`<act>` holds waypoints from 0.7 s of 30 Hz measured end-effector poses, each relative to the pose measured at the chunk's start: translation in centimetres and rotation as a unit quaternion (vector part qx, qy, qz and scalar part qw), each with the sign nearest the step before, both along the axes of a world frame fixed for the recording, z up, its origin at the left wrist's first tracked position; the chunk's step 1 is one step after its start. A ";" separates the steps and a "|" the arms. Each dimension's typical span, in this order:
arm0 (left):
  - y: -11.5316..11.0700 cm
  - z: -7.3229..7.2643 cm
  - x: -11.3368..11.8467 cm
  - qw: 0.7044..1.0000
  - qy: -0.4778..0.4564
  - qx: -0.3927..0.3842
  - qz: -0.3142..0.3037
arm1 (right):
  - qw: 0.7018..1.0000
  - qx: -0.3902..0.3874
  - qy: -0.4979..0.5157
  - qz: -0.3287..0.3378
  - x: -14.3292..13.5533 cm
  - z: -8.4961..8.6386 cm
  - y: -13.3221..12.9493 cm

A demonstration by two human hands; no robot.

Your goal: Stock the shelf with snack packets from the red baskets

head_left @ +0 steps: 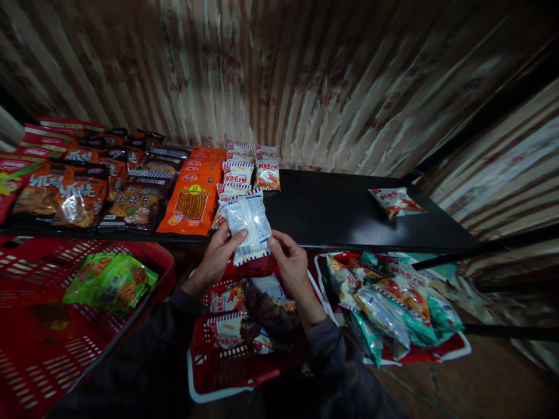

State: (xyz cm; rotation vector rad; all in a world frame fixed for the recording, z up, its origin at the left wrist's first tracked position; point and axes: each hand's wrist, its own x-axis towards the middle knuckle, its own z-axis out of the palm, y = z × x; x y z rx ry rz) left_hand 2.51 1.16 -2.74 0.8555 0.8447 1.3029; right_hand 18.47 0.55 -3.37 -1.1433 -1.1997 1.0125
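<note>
A small snack bag (pixel 250 221) is held up between both hands in front of the shelf edge, its white printed back facing me and its barcode low down. My left hand (pixel 220 250) grips its left side, thumb on the back. At the bag's lower right edge my right hand (pixel 289 256) pinches it with thumb and fingers. Just behind, similar white and red snack bags (pixel 238 173) stand in two rows on the black shelf (pixel 332 203). Below the hands, a red basket (pixel 218 372) contains more of these bags and some dark packets.
Left on the shelf are orange packets (pixel 192 198), dark brown packets (pixel 135 198) and black-orange packets (pixel 81 195). One snack bag (pixel 395 202) lies alone at right. A basket (pixel 458 349) at right is heaped with bags; the left basket (pixel 26 343) has green packets (pixel 111 282).
</note>
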 end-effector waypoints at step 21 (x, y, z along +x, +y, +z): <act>-0.7 0.5 0.4 0.998 -0.030 0.050 -0.026 | 0.867 0.335 -0.354 -0.104 -0.7 -1.0 -1.3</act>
